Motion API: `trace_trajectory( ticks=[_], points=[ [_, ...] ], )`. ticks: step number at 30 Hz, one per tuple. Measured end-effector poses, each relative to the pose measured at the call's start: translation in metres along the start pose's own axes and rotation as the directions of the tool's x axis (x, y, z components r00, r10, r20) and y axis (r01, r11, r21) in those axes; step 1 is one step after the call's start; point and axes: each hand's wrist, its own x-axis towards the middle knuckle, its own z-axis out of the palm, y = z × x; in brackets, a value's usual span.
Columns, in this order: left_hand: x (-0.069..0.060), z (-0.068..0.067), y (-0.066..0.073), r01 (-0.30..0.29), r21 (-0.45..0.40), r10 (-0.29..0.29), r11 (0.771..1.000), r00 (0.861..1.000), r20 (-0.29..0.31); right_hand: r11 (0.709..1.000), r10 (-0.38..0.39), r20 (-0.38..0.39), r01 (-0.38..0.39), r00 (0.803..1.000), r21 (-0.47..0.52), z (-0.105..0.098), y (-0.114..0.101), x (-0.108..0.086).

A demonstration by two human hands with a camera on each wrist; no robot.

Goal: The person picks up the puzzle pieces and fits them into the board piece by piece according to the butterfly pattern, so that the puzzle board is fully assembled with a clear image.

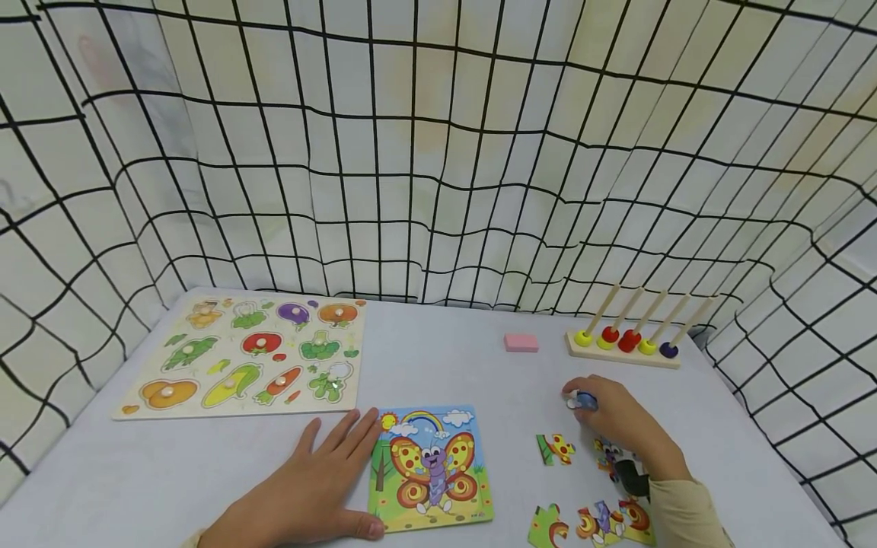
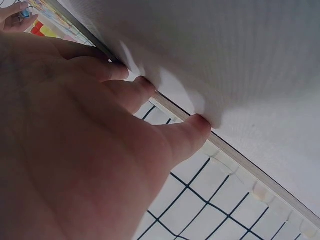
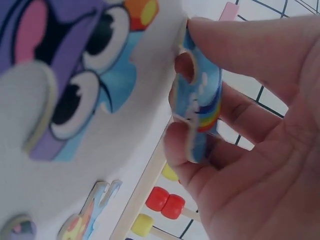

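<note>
A square butterfly puzzle picture (image 1: 433,464) lies flat on the white table. My left hand (image 1: 311,479) lies palm down along its left side, fingers spread and straight, fingertips and thumb at its edge. Over the table at the right, my right hand (image 1: 620,415) pinches a blue puzzle piece (image 3: 206,97) with part of a rainbow, between thumb and fingers. Nearer me lie loose puzzle pieces: a red-and-yellow wing piece (image 1: 556,449), a green corner piece (image 1: 546,525), and several others (image 1: 603,524). The right wrist partly hides a piece with eyes (image 3: 75,100).
A wooden vegetable peg puzzle (image 1: 229,365) lies at the back left. At the back right stand a pink block (image 1: 521,343) and a bead counter (image 1: 623,354) with upright rods. Black netting (image 1: 411,152) over white cloth walls in the table's far side and ends.
</note>
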Motion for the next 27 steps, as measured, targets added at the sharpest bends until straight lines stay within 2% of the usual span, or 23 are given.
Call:
trace_trajectory(
  ticks=[6, 12, 19, 23, 27],
  points=[
    [-0.001, 0.002, 0.0, 0.007, -0.002, -0.007, 1.0, 1.0, 0.006, 0.999, 0.034, -0.006, -0.034, 0.999, 0.002, -0.003, -0.003, -0.004],
    [-0.002, 0.002, 0.003, 0.002, -0.009, -0.002, 1.0, 1.0, 0.007, 0.995, -0.035, -0.1, 0.043, 0.994, 0.086, -0.005, -0.007, -0.008],
    [0.0, 0.001, 0.006, 0.015, 0.022, -0.015, 1.0, 1.0, 0.001, 0.982, -0.049, -0.153, 0.076, 0.987, 0.171, -0.008, -0.022, -0.002],
    [0.0, 0.001, 0.005, 0.035, 0.025, -0.035, 0.999, 0.999, 0.004, 0.967, -0.089, -0.126, 0.116, 0.988, 0.227, -0.007, -0.035, 0.006],
    [-0.002, 0.001, 0.003, 0.024, 0.015, -0.024, 1.0, 1.0, 0.0, 0.947, -0.132, -0.083, 0.151, 0.988, 0.283, -0.002, -0.049, 0.014]
  ],
)
